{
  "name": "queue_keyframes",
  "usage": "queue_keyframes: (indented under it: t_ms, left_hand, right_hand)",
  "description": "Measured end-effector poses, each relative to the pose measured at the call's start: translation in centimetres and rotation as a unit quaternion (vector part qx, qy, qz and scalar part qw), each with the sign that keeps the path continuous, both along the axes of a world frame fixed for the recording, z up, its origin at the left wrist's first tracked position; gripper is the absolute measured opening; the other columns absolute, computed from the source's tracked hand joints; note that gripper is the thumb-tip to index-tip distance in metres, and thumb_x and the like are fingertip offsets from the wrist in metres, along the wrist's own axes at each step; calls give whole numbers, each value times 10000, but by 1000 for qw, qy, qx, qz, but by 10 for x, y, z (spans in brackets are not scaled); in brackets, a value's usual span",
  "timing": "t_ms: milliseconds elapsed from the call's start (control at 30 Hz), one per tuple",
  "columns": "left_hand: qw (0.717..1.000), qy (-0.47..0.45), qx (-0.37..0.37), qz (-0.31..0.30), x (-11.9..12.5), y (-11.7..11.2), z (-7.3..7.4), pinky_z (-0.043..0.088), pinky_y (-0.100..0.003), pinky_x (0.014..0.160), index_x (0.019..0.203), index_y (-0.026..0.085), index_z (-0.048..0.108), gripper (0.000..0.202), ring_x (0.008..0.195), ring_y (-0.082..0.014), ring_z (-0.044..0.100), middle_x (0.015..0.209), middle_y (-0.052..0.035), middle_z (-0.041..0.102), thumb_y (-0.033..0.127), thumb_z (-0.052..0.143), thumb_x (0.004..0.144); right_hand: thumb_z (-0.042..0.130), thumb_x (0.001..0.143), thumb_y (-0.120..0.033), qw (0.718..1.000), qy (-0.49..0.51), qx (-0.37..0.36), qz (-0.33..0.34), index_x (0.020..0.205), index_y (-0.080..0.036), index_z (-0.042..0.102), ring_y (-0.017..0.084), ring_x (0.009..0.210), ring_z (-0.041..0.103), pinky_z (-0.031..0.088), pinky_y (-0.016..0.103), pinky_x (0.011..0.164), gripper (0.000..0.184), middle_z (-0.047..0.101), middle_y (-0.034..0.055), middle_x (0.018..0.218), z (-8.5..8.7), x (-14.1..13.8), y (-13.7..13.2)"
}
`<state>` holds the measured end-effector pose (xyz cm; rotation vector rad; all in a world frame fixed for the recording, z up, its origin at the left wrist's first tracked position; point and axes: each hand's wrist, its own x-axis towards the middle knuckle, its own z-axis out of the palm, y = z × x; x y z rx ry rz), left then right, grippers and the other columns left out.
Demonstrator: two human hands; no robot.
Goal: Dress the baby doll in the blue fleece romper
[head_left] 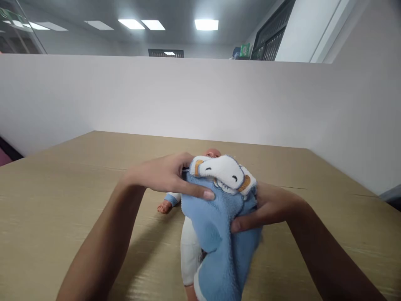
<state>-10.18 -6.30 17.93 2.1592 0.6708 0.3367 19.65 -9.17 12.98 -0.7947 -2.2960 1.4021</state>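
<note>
A light blue fleece baby garment [206, 221] with a white animal-face patch hangs between my hands. My left hand [172, 175] grips its upper left part, the thumb lying across the front and the other fingers behind the cloth. At the right side my right hand [266, 207] is closed on the fabric, thumb in front, with its fingers hidden. Behind the garment a baby doll [189, 251] lies on its back on the table. Its head top, one hand with a blue cuff and a white-clothed leg show; the garment covers most of its body.
The wide tan table [94, 200] stretches to a white wall [188, 100] at the back. Above that wall, ceiling lights, a dark grille and a green package [244, 50] are visible. Another white wall borders the right side.
</note>
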Motion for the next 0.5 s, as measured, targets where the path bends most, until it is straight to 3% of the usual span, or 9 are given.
queue_keyframes:
  t_ms: [100, 200, 300, 367, 433, 500]
  left_hand:
    - [998, -40, 24, -47, -2, 7, -3, 613, -278, 863, 1215, 222, 765, 360, 992, -226, 748, 1068, -40, 804, 465, 806, 953]
    - [988, -140, 46, -43, 1, 12, -11, 608, -300, 962, 1314, 218, 748, 369, 1033, -221, 741, 1074, -55, 806, 454, 713, 1033]
    - [980, -193, 41, -7, 6, 13, -15, 599, -292, 994, 1332, 227, 739, 366, 1086, -221, 739, 1123, -58, 803, 451, 700, 1046]
    - [985, -172, 16, -20, 7, 12, -15, 606, -302, 995, 1292, 215, 753, 344, 1081, -228, 749, 1090, -63, 810, 448, 703, 1043]
    - [989, -130, -19, -63, 5, 12, -13, 622, -311, 960, 1268, 210, 761, 355, 1004, -231, 770, 985, -58, 816, 450, 751, 1007]
    - [989, -87, -54, -106, 2, 14, -12, 637, -295, 863, 1259, 223, 765, 416, 901, -232, 779, 911, -47, 816, 448, 850, 920]
  right_hand:
    - [925, 846, -459, 997, 51, -51, -6, 1655, -286, 485, 353, 1412, 639, 544, 453, 1178, 938, 688, 98, 1511, -2, 5, 0]
    - [940, 817, -493, 997, 42, -59, -28, 1642, -271, 505, 358, 1381, 662, 552, 457, 1171, 959, 711, 96, 1477, -3, 9, 0]
    - [1015, 697, -474, 998, -52, -40, 9, 1544, -253, 630, 362, 1344, 678, 558, 428, 1170, 956, 743, 73, 1424, 0, 9, 0]
    - [1020, 677, -482, 994, -109, -1, 15, 1403, -247, 747, 357, 1320, 684, 542, 417, 1188, 811, 770, 56, 1362, 3, 8, 0]
    - [972, 749, -499, 994, -108, 18, 7, 1365, -253, 769, 334, 1290, 698, 547, 416, 1179, 694, 782, 52, 1327, 3, 7, 0]
    - [931, 819, -470, 999, -44, 21, -2, 1450, -257, 710, 314, 1276, 708, 562, 422, 1156, 702, 786, 63, 1317, 0, 8, 0]
